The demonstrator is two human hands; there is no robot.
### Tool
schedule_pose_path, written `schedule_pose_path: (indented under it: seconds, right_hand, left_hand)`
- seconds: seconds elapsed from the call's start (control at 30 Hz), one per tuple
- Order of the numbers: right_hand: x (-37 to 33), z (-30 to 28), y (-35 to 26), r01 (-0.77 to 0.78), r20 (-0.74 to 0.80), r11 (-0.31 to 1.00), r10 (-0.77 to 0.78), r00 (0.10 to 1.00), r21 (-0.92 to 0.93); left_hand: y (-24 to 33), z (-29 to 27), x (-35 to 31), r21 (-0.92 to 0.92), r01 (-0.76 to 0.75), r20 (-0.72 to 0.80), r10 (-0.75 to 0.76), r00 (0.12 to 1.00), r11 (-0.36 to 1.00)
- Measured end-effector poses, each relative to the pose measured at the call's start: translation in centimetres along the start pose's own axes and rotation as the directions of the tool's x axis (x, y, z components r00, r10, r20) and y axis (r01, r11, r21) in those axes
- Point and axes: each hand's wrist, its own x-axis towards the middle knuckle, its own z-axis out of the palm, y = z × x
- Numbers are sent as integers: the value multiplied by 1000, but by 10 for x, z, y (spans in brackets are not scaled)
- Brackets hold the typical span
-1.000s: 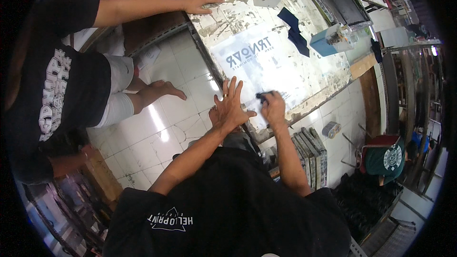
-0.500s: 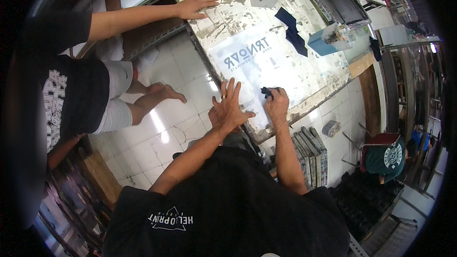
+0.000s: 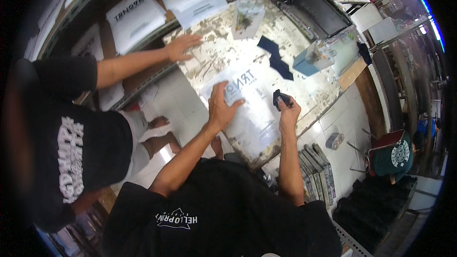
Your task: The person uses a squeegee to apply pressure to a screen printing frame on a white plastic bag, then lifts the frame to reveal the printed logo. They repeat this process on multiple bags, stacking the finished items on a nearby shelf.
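Observation:
A thin whitish sheet, perhaps a plastic bag, with mirrored dark lettering [image 3: 259,121] lies flat on the worn, paint-flecked table [image 3: 323,85]. My left hand [image 3: 220,110] is at the left side of the sheet, thumb and fingers apart, partly covering the lettering. Between the closed fingers of my right hand [image 3: 289,114] is a crumpled dark cloth [image 3: 281,98], at the sheet's right side. Whether the cloth touches the sheet I cannot tell. Beyond it lies another dark cloth strip [image 3: 275,57], near a blue and white box-shaped container [image 3: 304,64].
A co-worker's hand [image 3: 183,47] rests on the table's left edge. A clear container [image 3: 247,19] and a dark framed screen [image 3: 312,12] are at the far side. Printed white sheets [image 3: 138,16] lie stacked on the left shelf. Several panels [image 3: 318,173] stand below the table's right side.
My left hand has moved forward and left, onto the lettering. My right hand has moved right with the dark cloth. The view has shifted, showing more of the left shelf.

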Motion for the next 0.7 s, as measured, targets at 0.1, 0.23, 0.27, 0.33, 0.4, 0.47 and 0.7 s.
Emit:
schedule_pose_path:
  seconds: [0.1,0.23,0.27,0.33,0.4,0.47,0.7]
  right_hand:
    - [18,12,-18,-38,50,947,23,998,319]
    - [48,32,-39,-14,134,862,-63,989,506]
    - [53,37,-50,9,122,857,-84,989,516]
    - [70,43,-61,29,114,838,-108,988,545]
    - [84,53,-77,56,86,820,-127,988,569]
    - [98,64,-94,117,55,834,-174,983,539]
    - [136,83,-135,290,20,912,-309,951,291]
  left_hand:
    - [3,12,96,-221,28,-159,-65,985,975]
    - [-7,15,215,-288,-37,-209,-25,978,957]
    - [-3,21,235,-287,-57,-196,-1,981,956]
    - [1,25,267,-309,-69,-90,43,995,949]
    - [3,29,288,-353,-31,119,78,990,935]
    - [5,32,296,-437,-31,154,109,982,899]
    - [32,37,249,-127,-337,19,342,939,933]
